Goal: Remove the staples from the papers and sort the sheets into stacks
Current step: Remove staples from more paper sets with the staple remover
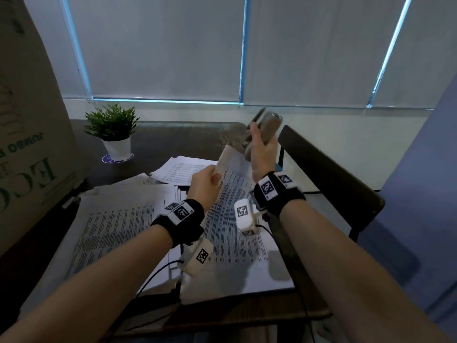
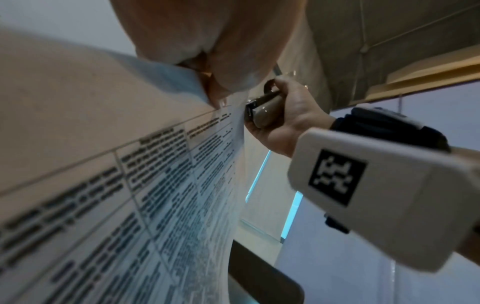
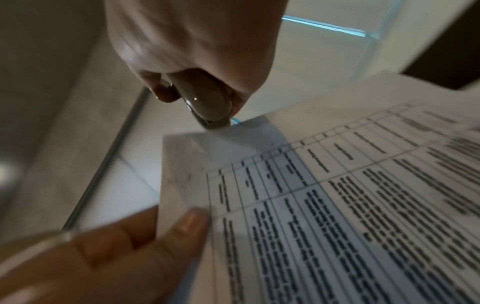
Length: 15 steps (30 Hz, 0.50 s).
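The left hand (image 1: 205, 183) pinches a printed sheet (image 1: 232, 184) near its upper corner, thumb on the face of the page and fingers (image 3: 116, 236) curled behind it, lifting that end clear of the counter (image 1: 173, 134) so the page slopes up and away. The right hand (image 1: 263, 149) is closed around a beige stapler-type tool (image 1: 268, 128), held raised just beside the lifted corner; in the left wrist view its metal nose (image 2: 250, 110) sits right at the edge of the paper, though whether it actually bites the sheet cannot be told. The right wrist view shows the rounded end of the tool (image 3: 205, 100) poking from the fist just above the paper's top edge. Both wrists wear black bands carrying white camera blocks with square markers. Beneath the hands, more printed pages (image 1: 116, 224) lie spread flat over the dark counter, and a smaller loose pile of sheets (image 1: 178, 172) rests farther back. A small potted plant (image 1: 112, 129) in a white pot stands at the far left of the counter, next to a large cardboard box (image 1: 29, 120) along the left edge. A dark chair back (image 1: 333, 167) stands to the right, with closed blinds behind.
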Available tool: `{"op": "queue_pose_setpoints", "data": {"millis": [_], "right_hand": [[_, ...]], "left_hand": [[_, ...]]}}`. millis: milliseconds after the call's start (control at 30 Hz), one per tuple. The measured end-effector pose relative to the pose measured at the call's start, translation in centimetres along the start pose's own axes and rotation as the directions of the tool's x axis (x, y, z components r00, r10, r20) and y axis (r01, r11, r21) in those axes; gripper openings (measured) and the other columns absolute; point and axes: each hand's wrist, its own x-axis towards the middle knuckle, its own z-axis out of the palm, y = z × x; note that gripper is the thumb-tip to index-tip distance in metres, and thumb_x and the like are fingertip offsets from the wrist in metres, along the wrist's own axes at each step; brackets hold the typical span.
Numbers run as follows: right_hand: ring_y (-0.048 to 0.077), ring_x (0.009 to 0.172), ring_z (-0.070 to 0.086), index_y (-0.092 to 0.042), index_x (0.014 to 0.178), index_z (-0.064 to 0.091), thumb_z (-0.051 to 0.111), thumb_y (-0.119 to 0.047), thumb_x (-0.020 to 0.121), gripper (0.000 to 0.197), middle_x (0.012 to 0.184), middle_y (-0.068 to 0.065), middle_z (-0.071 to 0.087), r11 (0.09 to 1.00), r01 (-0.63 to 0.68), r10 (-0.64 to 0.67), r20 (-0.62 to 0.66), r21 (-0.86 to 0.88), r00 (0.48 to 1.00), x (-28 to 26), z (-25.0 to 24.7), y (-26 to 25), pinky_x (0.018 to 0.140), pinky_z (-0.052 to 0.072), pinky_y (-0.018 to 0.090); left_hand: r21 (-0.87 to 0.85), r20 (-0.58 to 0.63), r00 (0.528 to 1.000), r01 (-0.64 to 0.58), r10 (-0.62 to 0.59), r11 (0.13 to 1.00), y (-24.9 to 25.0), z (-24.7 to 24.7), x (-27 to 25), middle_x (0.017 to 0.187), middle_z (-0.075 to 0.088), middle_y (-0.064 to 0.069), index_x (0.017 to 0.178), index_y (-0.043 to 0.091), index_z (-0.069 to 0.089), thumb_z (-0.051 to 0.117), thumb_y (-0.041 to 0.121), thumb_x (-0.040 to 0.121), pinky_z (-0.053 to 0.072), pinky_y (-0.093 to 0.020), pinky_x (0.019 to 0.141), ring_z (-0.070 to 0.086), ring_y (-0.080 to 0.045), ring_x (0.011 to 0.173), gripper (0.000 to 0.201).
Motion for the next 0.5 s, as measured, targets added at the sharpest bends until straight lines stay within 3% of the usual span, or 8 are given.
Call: {"op": "queue_pose_setpoints", "data": {"millis": [67,133,200,267,300,400,500], "right_hand": [[0.017,0.096,0.064,-0.009,0.124,0.057,0.061,-0.034,0.095,0.038,0.105,0.004,0.067,0.994,0.075,-0.068,0.086,-0.082,0.994,0.2,0.2,-1.9,0.078,0.050,0.024],[0.017,0.083,0.064,-0.007,0.112,0.062,0.061,-0.031,0.095,0.030,0.090,0.004,0.068,0.984,0.143,-0.128,0.133,-0.110,0.983,0.1,0.2,-3.5,0.074,0.052,0.028],[0.017,0.069,0.062,-0.011,0.095,0.063,0.060,-0.029,0.096,0.019,0.075,0.004,0.065,0.977,0.190,-0.175,0.148,-0.096,0.973,0.0,0.2,-5.0,0.069,0.055,0.032],[0.015,0.058,0.059,-0.012,0.084,0.062,0.060,-0.028,0.096,0.020,0.065,0.004,0.062,0.971,0.223,-0.211,0.122,-0.091,0.970,-0.2,0.1,-6.4,0.060,0.053,0.029],[0.014,0.053,0.057,-0.011,0.080,0.061,0.061,-0.028,0.096,0.023,0.062,0.004,0.060,0.968,0.236,-0.226,0.103,-0.090,0.969,-0.3,0.0,-6.9,0.055,0.051,0.027],[0.015,0.047,0.055,-0.010,0.073,0.059,0.063,-0.030,0.094,0.030,0.055,0.002,0.057,0.960,0.270,-0.265,0.071,-0.074,0.962,-0.5,-0.3,-8.0,0.052,0.050,0.028],[0.012,0.043,0.054,-0.012,0.070,0.058,0.064,-0.031,0.094,0.032,0.052,0.001,0.057,0.952,0.299,-0.296,0.040,-0.069,0.954,-0.8,-0.6,-8.6,0.050,0.049,0.027]], "left_hand": [[-0.024,0.009,0.999,-0.050,0.050,0.998,1.7,-0.2,0.0,0.077,0.055,-0.003,0.083,0.008,0.050,0.043,0.013,0.098,0.036,-0.027,0.059,0.051,-0.022,0.074,0.017],[-0.052,0.021,0.995,-0.100,0.101,0.994,3.4,-0.4,-0.1,0.078,0.057,-0.001,0.088,0.009,0.052,0.044,0.014,0.098,0.037,-0.025,0.056,0.053,-0.021,0.074,0.014],[-0.077,0.031,0.989,-0.141,0.144,0.987,5.0,-0.6,-0.3,0.097,0.065,-0.007,0.111,0.010,0.055,0.044,0.014,0.098,0.044,-0.026,0.068,0.060,-0.024,0.086,0.018],[-0.110,0.048,0.984,-0.166,0.172,0.980,6.2,-0.7,-0.6,0.118,0.063,-0.010,0.138,0.018,0.041,0.044,0.013,0.098,0.047,-0.028,0.082,0.061,-0.024,0.103,0.040],[-0.123,0.052,0.982,-0.173,0.181,0.977,6.8,-0.8,-0.8,0.122,0.061,-0.011,0.143,0.022,0.035,0.044,0.013,0.098,0.048,-0.029,0.085,0.061,-0.025,0.106,0.047],[-0.123,0.048,0.976,-0.207,0.214,0.971,8.1,-0.9,-1.2,0.124,0.061,-0.011,0.146,0.030,0.029,0.043,0.011,0.097,0.051,-0.037,0.092,0.061,-0.025,0.107,0.054],[-0.133,0.031,0.971,-0.229,0.235,0.964,8.9,-0.8,-1.6,0.123,0.061,-0.012,0.146,0.028,0.031,0.043,0.009,0.097,0.050,-0.032,0.090,0.061,-0.024,0.108,0.053]]}}
